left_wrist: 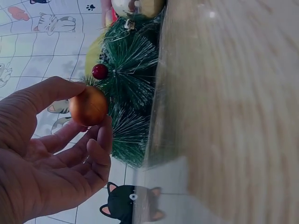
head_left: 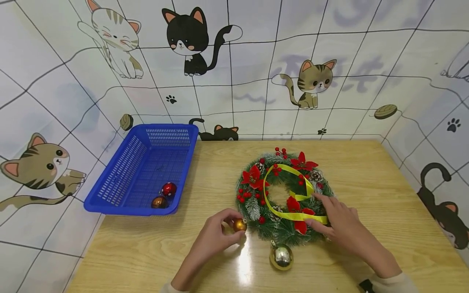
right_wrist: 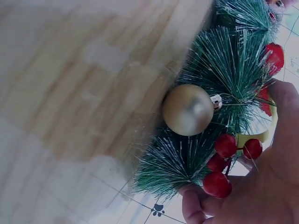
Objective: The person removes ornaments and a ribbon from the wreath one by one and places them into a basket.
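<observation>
My left hand (head_left: pixel 220 234) pinches a small orange-gold Christmas ball (left_wrist: pixel 88 106) between thumb and fingertips, at the front left edge of a green wreath (head_left: pixel 264 232). My right hand (head_left: pixel 342 224) grips the wreath's front right side, its thumb and fingers on either side of the needles. A loose yellow ribbon (head_left: pixel 268 199) loops over the wreath, one end at the right thumb. In front of the wreath lies a larger shiny gold ball (head_left: pixel 281 257), its cap toward the needles. Red poinsettias (head_left: pixel 252 177), pinecones (head_left: pixel 316 175) and red berries (right_wrist: pixel 217 185) decorate the wreath.
A blue plastic basket (head_left: pixel 91 201) stands at the back left of the wooden table (head_left: pixel 212 171). Inside it are a red ball (head_left: pixel 169 189) and a copper-brown ball (head_left: pixel 159 202). A cat-patterned wall covering (head_left: pixel 253 93) encloses the table's back and sides.
</observation>
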Demonstrator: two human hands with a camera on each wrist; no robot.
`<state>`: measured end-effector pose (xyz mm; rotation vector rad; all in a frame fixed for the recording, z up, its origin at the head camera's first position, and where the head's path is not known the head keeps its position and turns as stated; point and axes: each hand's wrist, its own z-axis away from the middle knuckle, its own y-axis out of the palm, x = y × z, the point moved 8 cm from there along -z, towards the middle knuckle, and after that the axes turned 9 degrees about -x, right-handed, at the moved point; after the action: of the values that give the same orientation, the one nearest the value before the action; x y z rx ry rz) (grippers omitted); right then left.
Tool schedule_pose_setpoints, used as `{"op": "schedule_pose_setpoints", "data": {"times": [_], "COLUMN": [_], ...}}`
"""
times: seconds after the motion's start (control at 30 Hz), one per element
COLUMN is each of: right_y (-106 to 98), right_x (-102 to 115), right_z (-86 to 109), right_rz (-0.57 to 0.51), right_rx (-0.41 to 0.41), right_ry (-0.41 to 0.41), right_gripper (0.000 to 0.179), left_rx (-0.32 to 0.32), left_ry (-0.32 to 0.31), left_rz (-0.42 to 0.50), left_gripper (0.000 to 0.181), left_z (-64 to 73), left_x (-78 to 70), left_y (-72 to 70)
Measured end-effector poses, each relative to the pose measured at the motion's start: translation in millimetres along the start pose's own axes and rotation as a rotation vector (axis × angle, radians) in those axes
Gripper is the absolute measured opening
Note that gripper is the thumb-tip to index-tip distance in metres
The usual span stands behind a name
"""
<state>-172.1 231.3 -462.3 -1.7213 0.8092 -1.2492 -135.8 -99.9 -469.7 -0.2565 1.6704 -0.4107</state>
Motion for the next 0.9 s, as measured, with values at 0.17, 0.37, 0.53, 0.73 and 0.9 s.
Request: {"op": "schedule_pose_setpoints", "data": {"times": [0.17,0.37,0.53,0.73,0.9], "right_y": [-2.0,-8.9,-9.7,-2.7,0.9], "right_x": [-3.8,-9.5,-13.4,-16.8,-18.4], "right_z": [-2.3,-4.1,-6.4,-13.6,-18.2], "right_rz": [-0.007,0.009,0.041,-0.024,-0.083], "right_rx": [-0.060,-0.163,-0.177,-0.079,-0.038], "right_ry": [0.022,0.037,0.030,-0.024,-0.059], "right_gripper": [0.116,0.123,0.123,0.126,0.129], "left_rx": [-0.036,-0.055,-0.056,-0.097,-0.160], "left_ry": [-0.013,-0.020,-0.007,0.041,0.053], "left_rz": [0.007,0.047,0.079,0.088,0.097], "left_gripper": [0.032,0.032,0.032,0.031,0.031], "left_z": [4.0,6.6,9.3,12.3,12.1], "left_x": [-2.1,-4.6,-7.0,-14.5,-17.4], "left_y": [-8.6,-16.4,-20.9,-30.5,-46.2]}}
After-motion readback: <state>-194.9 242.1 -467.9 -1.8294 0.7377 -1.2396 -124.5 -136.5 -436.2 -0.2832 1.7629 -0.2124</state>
